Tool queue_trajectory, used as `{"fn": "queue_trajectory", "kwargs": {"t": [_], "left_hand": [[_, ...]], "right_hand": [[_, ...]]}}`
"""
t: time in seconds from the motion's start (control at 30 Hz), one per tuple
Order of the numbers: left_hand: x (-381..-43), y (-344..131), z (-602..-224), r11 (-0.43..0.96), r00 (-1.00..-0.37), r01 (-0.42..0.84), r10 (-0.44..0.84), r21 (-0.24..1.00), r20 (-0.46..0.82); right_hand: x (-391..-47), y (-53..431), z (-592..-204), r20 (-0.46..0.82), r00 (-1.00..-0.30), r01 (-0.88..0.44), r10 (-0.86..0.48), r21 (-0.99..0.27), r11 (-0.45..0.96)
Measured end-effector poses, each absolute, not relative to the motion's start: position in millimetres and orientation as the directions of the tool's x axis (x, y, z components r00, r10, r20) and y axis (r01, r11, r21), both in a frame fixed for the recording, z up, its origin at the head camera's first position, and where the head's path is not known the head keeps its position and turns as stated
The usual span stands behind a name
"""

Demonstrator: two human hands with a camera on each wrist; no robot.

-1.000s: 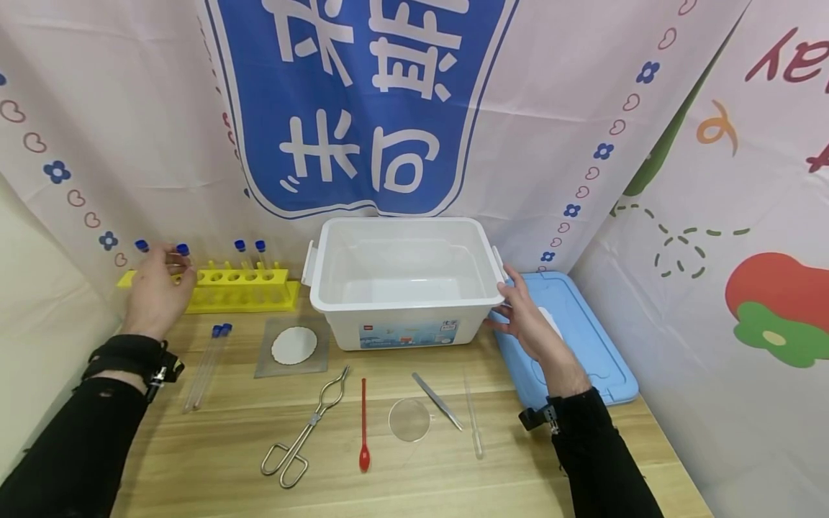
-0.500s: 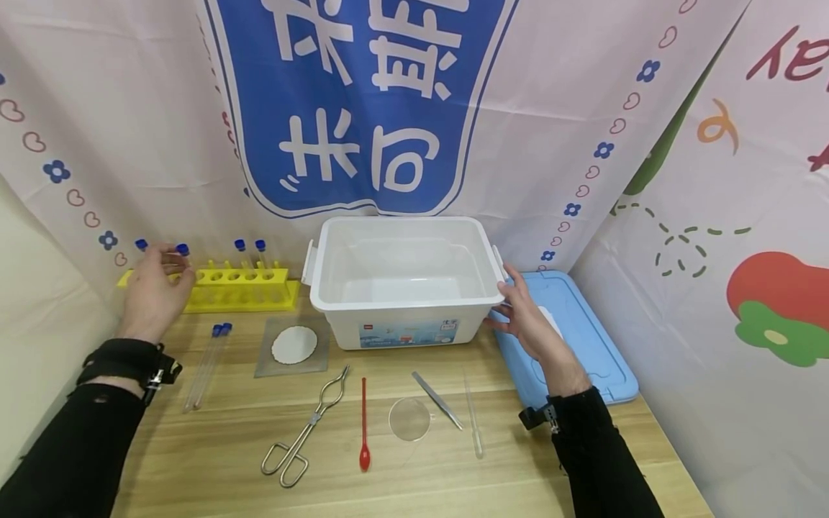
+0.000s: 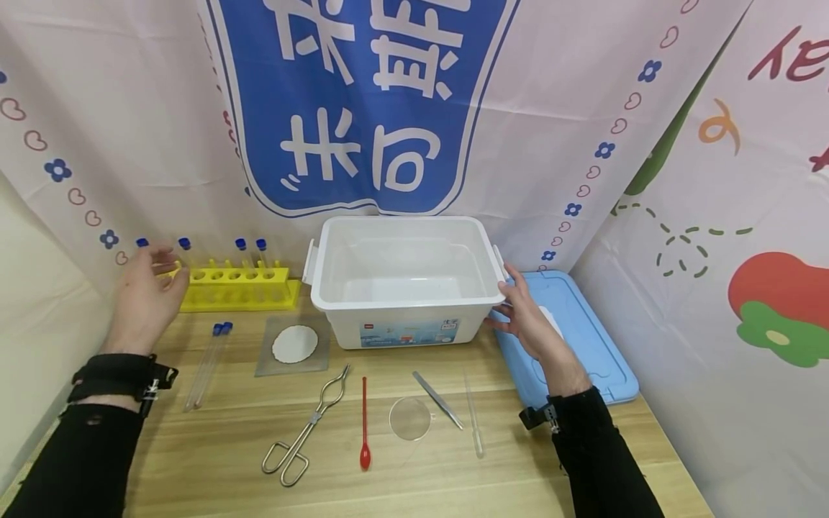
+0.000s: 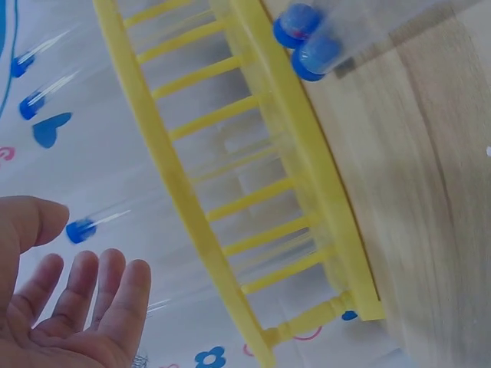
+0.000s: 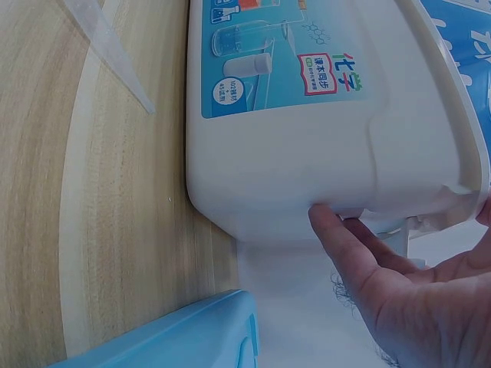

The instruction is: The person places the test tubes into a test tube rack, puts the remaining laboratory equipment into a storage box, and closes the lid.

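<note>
My left hand (image 3: 145, 298) is at the left end of the yellow test tube rack (image 3: 229, 306). In the left wrist view its thumb and fingers (image 4: 134, 287) are spread apart, holding nothing, beside a blue-capped test tube (image 4: 81, 230). Several such tubes stand in the rack; the left end of the rack is hidden behind the hand. My right hand (image 3: 534, 327) is spread against the right side of the white plastic bin (image 3: 408, 311). In the right wrist view its extended fingers (image 5: 345, 245) touch the bin wall just below the handle. Nothing is inside the bin.
Two capped test tubes (image 3: 209, 367) lie at the left, near a grey square mat with a white disc (image 3: 294, 345). Crucible tongs (image 3: 314, 417), a red spoon (image 3: 365, 457), a clear round dish (image 3: 410, 419), tweezers (image 3: 437, 400) and a dropper (image 3: 476, 432) lie in front. A blue lid (image 3: 586, 338) lies right.
My left hand has let go of a blue-capped tube in the rack and drawn slightly left and toward me. My right hand and the bin have stayed in place.
</note>
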State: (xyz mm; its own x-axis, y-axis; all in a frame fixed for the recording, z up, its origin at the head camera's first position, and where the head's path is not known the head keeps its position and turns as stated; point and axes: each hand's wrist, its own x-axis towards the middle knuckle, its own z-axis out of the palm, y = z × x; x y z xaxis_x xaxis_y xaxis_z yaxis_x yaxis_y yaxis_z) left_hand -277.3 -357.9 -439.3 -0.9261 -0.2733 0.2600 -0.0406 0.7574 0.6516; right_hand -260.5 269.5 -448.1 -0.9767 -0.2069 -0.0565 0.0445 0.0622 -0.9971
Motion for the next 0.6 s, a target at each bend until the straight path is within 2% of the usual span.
{"fn": "queue_trajectory", "kwargs": {"t": [0.27,0.6], "left_hand": [[-262.7,-353.0,-437.1,0.777,-0.93,-0.016,-0.243,0.63,0.277],[-245.6,-350.2,-440.5,0.809,-0.95,-0.027,-0.204,0.587,0.236]], "right_hand": [[-261.0,270.4,-449.1,-0.053,-0.976,0.041,-0.211,-0.997,0.063],[-262.1,270.9,-449.8,-0.053,-0.978,0.04,-0.202,-0.997,0.071]]}}
